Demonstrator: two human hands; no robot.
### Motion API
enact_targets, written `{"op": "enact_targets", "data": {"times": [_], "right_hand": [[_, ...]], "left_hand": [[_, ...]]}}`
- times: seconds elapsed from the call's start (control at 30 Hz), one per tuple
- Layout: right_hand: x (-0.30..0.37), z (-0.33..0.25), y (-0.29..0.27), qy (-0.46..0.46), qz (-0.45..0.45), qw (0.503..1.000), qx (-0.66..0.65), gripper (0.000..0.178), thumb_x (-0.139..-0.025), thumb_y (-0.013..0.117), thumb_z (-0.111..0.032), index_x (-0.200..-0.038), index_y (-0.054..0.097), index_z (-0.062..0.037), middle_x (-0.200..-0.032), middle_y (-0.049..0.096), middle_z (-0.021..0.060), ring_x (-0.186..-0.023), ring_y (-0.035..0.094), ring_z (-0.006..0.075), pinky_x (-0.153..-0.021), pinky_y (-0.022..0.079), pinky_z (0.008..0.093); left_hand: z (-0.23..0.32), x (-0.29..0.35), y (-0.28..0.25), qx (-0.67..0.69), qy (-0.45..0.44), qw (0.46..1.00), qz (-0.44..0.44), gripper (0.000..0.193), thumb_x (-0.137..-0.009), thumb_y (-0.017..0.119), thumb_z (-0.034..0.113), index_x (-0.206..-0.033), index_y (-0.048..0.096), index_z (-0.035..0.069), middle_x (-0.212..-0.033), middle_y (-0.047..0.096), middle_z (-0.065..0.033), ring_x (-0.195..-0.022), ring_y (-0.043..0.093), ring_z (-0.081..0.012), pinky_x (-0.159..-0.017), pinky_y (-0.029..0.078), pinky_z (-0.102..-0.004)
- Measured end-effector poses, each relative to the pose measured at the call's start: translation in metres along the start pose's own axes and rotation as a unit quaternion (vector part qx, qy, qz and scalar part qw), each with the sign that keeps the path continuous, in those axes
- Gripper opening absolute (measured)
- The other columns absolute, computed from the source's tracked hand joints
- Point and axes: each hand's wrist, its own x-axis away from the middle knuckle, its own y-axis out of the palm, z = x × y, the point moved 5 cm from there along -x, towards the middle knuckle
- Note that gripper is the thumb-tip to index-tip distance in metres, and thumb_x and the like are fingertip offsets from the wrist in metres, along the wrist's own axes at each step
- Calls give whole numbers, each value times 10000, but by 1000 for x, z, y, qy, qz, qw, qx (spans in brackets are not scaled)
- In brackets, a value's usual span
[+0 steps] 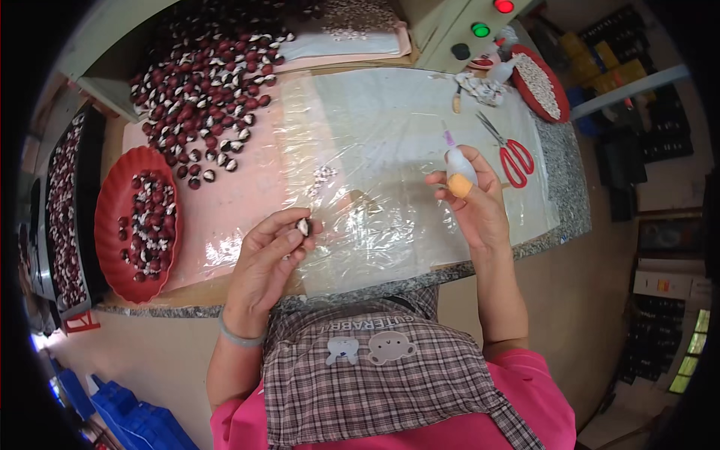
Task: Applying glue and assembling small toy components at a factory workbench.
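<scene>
My left hand (266,255) pinches a small dark-red and white ball (304,226) between thumb and fingertips, just above the plastic-covered table. In my right hand (484,202) is a small translucent squeeze bottle (459,163) with a purple-based needle tip, held with the tip pointing up and away from me. An orange finger cover (459,185) sits on one digit of that hand. The two hands are well apart. Beyond my left hand lies a little cluster of small white pieces (324,175) on the plastic sheet (375,165).
A big pile of dark-red and white balls (199,112) spreads at the far left. Nearer left stands a red scalloped tray (109,247) of them, beside a filled black tray (91,262). Red-handled scissors (516,163) and a red bowl (556,111) of white pieces lie right.
</scene>
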Motion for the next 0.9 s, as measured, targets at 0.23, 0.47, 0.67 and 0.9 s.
{"op": "enact_targets", "data": {"times": [0.23,0.47,0.67,0.9], "right_hand": [[8,-35,-45,-30,114,871,476,326,-789,698,-13,-1091,579,-38,-1016,598,81,-855,658,240,-692,523,325],[19,-20,-32,-121,50,740,659,314,-762,734,-63,-1059,650,-3,-956,641,121,-857,645,265,-752,502,365],[33,-7,29,14,15,956,292,175,-829,727,-51,-986,654,-24,-850,667,27,-627,579,45,-529,455,187],[31,6,86,-149,-148,903,376,216,-755,757,-64,-935,651,-9,-890,662,87,-796,657,211,-681,514,309]], "left_hand": [[-13,-4,15,-9,-13,1000,8,317,-926,606,58,-1225,581,-44,-1027,669,-168,-809,607,-135,-704,510,-192],[-22,-4,39,-54,-18,997,-44,290,-960,584,146,-1220,591,17,-957,668,-108,-677,481,-71,-551,358,-163],[-29,-4,47,-84,-23,993,-79,280,-984,556,164,-1222,582,19,-924,664,-83,-646,455,-52,-542,341,-174],[-36,-1,45,-94,-51,991,-82,268,-1004,526,169,-1215,586,16,-921,666,-50,-663,469,-39,-547,346,-177]]}}
